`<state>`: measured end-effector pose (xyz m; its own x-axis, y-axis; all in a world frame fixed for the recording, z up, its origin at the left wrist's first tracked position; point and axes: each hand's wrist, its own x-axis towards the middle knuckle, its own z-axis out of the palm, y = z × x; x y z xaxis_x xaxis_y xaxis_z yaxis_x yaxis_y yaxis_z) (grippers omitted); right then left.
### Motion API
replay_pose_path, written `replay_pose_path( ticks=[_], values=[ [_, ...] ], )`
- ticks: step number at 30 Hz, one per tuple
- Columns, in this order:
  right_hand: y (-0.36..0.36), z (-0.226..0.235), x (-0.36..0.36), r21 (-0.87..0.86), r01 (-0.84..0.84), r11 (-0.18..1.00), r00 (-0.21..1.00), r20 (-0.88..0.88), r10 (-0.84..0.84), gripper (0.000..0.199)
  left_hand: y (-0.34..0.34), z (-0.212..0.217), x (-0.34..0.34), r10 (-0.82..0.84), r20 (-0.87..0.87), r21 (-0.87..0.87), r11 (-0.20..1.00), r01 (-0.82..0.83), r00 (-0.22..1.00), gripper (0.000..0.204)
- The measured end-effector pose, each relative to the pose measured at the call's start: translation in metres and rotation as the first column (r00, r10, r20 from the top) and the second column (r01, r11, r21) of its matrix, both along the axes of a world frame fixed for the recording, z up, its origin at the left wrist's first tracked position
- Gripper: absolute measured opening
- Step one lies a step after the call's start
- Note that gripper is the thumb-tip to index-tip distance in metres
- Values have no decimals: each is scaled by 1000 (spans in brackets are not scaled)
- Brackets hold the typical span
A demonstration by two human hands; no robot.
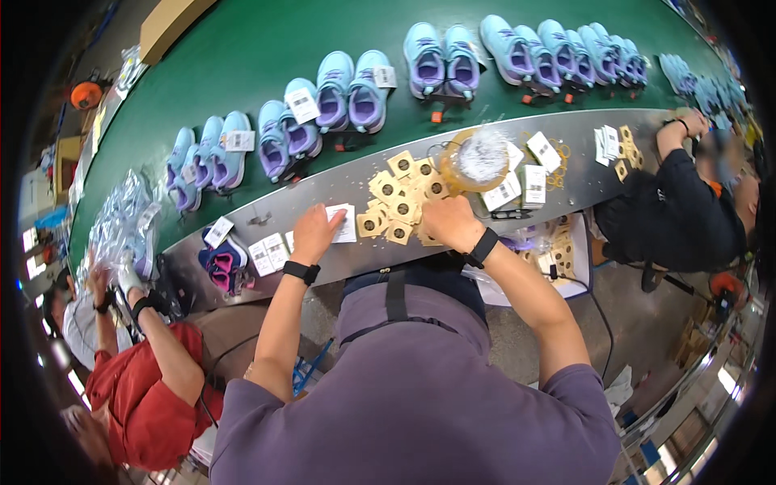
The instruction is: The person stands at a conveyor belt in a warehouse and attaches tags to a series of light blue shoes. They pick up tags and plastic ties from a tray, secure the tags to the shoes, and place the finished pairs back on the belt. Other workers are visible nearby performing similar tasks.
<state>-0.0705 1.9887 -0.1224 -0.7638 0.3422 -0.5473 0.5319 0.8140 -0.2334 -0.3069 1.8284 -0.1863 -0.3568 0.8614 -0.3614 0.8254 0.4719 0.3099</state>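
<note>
My left hand [314, 234] rests on the metal ledge, its fingers bent and its thumb on the edge of a small stack of white labels [347, 228]. Right of that stack spreads a loose pile of tan square cards [388, 190], each with a dark round mark. At the pile's right edge is my right hand [453, 224], its fingers curled down against the cards; anything within them is hidden. Beyond it stands a round amber container [457, 179] with clear crumpled plastic [483, 156] on it. More white label stacks [267, 254] lie left of my left hand.
Pairs of light blue shoes [352, 93] line the green table [267, 56] beyond the metal ledge [315, 190]. A dark navy and pink shoe [224, 265] sits at left. Co-workers in red [158, 388] and black [679, 210] flank me. A white box [578, 267] stands below the ledge.
</note>
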Motion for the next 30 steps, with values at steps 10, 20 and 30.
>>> replay_pose_path(
  ticks=[10, 20, 30],
  values=[
    [-1, -46, 4, 12, 334, 943, 882, -358, -307, 25, 5, -6, 14, 254, 104, 20, 966, -257, 962, 29],
    [28, -54, 36, -688, 486, 539, 694, -70, -716, 18, 13, -2, -4, 564, 714, -251, 759, -600, 415, 15],
    [35, -14, 39, -802, 232, 551, 716, -243, -655, 21, 109, 76, 72, 131, 971, -77, 964, -254, 200, 7]
  ],
)
